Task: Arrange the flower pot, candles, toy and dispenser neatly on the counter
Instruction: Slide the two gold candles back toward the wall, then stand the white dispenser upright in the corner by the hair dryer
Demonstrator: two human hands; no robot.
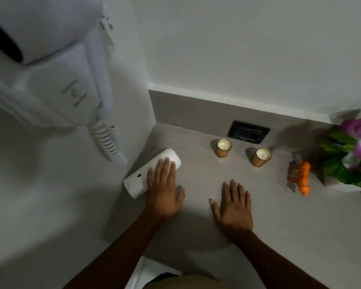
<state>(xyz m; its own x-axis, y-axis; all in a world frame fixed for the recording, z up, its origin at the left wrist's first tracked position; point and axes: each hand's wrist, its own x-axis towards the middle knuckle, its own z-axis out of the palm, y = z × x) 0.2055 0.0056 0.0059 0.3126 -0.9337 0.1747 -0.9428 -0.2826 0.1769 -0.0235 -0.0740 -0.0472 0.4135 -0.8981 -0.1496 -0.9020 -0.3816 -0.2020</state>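
Note:
A white dispenser [141, 178] lies on its side at the left of the grey counter [279, 222], close to the side wall. My left hand [163, 190] rests flat with its fingers spread over the dispenser's right side. My right hand [233, 207] lies flat and open on the counter, holding nothing. Two candles in gold glass jars [224, 147] [261, 156] stand upright farther back. An orange toy animal [300, 176] stands to the right, next to the flower pot [350, 155] with purple blooms and green leaves at the right edge.
A white wall-mounted hair dryer [50, 65] with a coiled cord [107, 142] hangs on the left wall, above the dispenser. A black power socket [248, 132] sits in the counter's low back wall behind the candles. The counter's front edge runs near my body.

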